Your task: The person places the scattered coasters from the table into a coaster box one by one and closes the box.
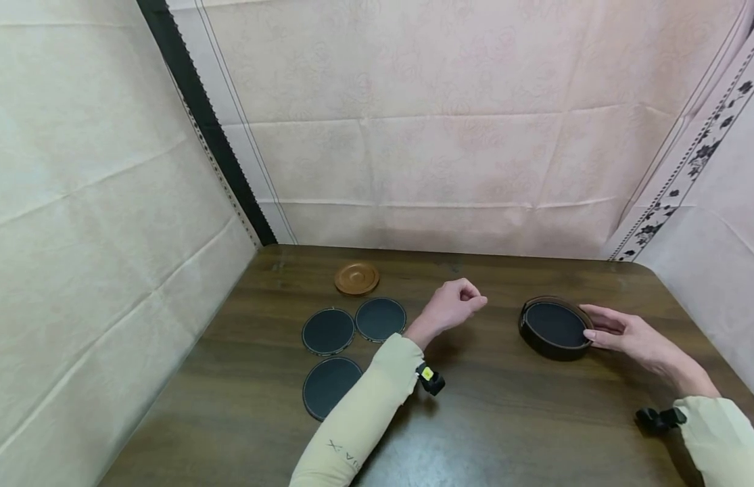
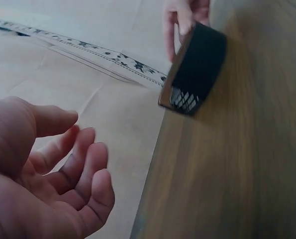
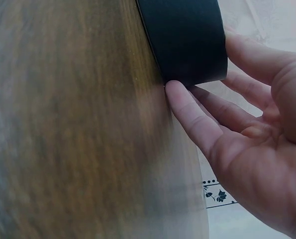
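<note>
I see left hand (image 1: 451, 306) near centre, fingers loosely curled, nothing held; right hand (image 1: 635, 340), lower right, fingers gripping round holder (image 2: 200, 62); three coasters (image 1: 328, 331) on counter (image 1: 492, 419), lower left

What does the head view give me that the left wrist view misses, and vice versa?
Only the head view: three dark discs and a brown disc lying on the wooden table.

Only the left wrist view: a pale diamond pattern on the side of the round holder.

Both: the holder, the right hand holding it, the left hand holding nothing, the table, and the floral cloth border.
</note>
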Available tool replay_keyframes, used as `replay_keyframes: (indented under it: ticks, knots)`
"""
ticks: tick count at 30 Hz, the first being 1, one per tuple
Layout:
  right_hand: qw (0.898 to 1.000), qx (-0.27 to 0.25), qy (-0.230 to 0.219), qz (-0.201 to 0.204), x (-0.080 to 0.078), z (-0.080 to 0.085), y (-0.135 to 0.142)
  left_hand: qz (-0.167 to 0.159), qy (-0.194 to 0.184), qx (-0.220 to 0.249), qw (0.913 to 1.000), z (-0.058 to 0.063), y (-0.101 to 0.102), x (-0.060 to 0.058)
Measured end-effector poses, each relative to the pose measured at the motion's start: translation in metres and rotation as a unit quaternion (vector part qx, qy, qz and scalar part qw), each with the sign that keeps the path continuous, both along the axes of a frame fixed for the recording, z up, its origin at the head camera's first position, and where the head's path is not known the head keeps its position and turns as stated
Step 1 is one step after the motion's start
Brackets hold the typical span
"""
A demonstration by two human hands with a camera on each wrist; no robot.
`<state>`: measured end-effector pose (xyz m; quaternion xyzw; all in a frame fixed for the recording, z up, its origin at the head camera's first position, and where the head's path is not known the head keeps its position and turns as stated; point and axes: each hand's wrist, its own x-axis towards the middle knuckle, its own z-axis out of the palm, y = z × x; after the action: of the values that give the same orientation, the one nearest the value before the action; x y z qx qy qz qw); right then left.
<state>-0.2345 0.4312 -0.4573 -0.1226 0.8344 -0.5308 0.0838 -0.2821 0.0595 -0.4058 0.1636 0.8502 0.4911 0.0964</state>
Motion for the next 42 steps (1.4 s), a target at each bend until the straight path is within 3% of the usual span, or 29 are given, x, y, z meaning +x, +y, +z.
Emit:
replay_keyframes:
  ticks: [7, 19, 33, 42]
  knots:
    - [1.0, -0.002, 0.0, -0.002, 0.001, 0.001, 0.0, -0.036, 0.027, -0.089, 0.995, 0.003, -0.029, -0.001]
    - [1.0, 0.018, -0.001, -0.008, 0.003, 0.002, 0.002, -0.038, 0.057, -0.166, 0.9838, 0.003, -0.076, -0.011]
    - [1.0, 0.017, -0.002, -0.011, 0.001, 0.002, 0.0, -0.049, 0.085, -0.277, 0.9559, -0.008, -0.114, -0.019]
    - [1.0, 0.011, 0.007, -0.003, 0.001, 0.0, 0.001, -0.032, 0.112, -0.362, 0.9246, -0.016, -0.133, -0.014]
